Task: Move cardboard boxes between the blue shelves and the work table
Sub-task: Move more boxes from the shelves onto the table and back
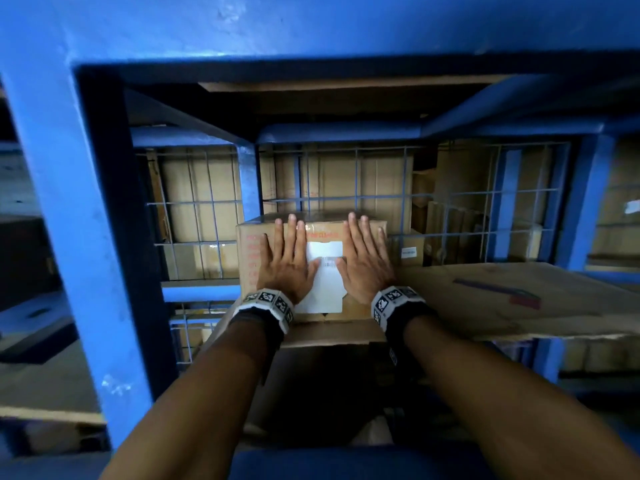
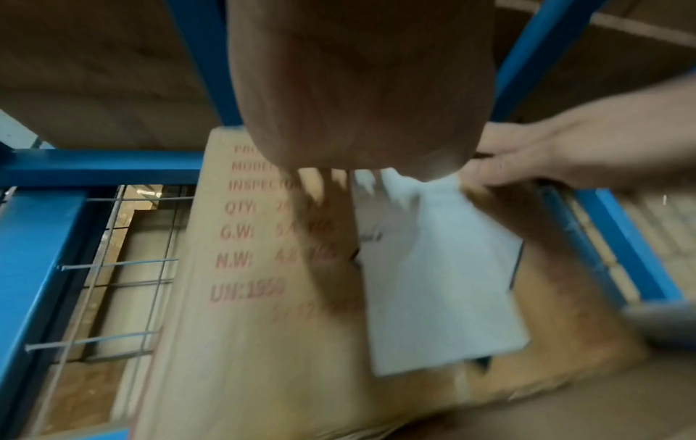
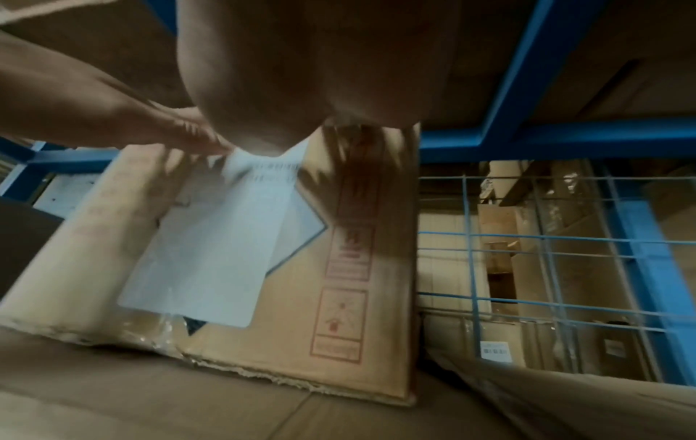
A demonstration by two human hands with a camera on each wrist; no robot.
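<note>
A cardboard box [image 1: 249,258] with red print and a white label [image 1: 323,278] stands on the cardboard-lined blue shelf [image 1: 519,299], close to the wire mesh at the back. My left hand [image 1: 287,261] lies flat on the near face, left of the label, fingers straight and spread. My right hand [image 1: 367,261] lies flat on the same face to the label's right. In the left wrist view the box [image 2: 233,342] shows its red print beside the label [image 2: 444,291]. The right wrist view shows the box [image 3: 301,321] and its label [image 3: 211,256] under my palm.
A blue upright post [image 1: 69,237] stands at the left and a blue beam [image 1: 346,26] runs overhead. Wire mesh [image 1: 467,202] closes the shelf's back, with more cardboard boxes [image 1: 201,209] behind it. A flat cardboard sheet [image 1: 536,306] covers the shelf to the right.
</note>
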